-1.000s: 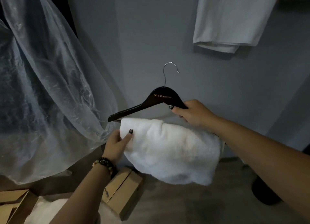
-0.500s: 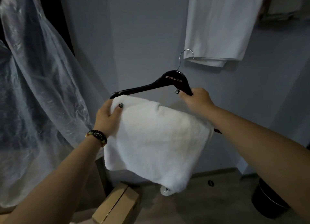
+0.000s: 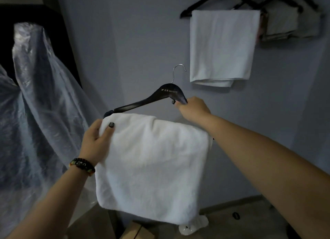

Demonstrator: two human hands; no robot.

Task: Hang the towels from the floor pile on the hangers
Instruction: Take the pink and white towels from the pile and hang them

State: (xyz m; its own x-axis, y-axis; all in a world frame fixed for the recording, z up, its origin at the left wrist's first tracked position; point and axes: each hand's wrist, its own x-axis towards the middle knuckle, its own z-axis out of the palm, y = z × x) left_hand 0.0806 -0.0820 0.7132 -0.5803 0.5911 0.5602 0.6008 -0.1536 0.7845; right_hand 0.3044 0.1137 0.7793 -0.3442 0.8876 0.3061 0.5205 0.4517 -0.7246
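Observation:
A white fluffy towel hangs folded over the bar of a black wooden hanger with a metal hook. My right hand grips the hanger's right shoulder and holds it up in front of the grey wall. My left hand pinches the towel's upper left corner, thumb on the front. Up at the right, another white towel hangs on a black hanger from the rail. The floor pile is out of view.
A clear plastic cover drapes over something at the left. More dark hangers and a folded grey cloth hang at the top right. A cardboard box and a small white object lie on the floor below the towel.
Both hands have lifted the hanger and towel higher. The view has tilted up, bringing the rail's hangers into sight. The towel now hangs flatter and longer.

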